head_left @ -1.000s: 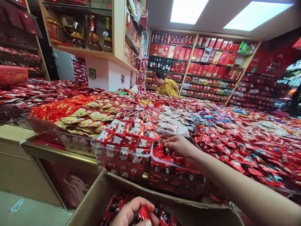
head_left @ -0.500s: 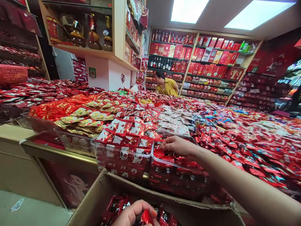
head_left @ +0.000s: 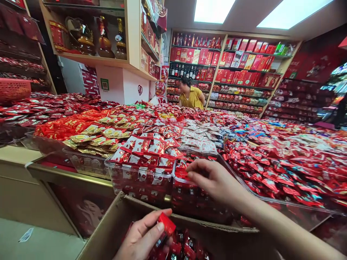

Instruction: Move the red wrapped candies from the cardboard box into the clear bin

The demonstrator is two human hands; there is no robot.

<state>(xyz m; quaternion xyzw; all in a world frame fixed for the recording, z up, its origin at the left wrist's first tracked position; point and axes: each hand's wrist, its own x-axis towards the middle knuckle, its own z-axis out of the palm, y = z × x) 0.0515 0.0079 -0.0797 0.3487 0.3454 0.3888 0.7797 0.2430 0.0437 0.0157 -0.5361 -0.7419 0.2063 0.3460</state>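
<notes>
My left hand is closed around a red wrapped candy, its thumb and fingers pinching the packet above an open cardboard box. Inside the box lie several more dark red candy packets, partly covered by that hand. My right hand reaches over a clear plastic bin of red packets printed in white. Its thumb and forefinger are apart, with the tips close to the packets at the bin's front; whether they touch one I cannot tell.
Beside that bin stands a clear bin of red and white packets. Gold packets and white packets are heaped around it. Red packets fill the right side. A person in yellow is by the back shelves.
My left hand has risen out of the box with the red candy showing in it. My right hand has drawn back slightly from the packets, and its fingers have spread.
</notes>
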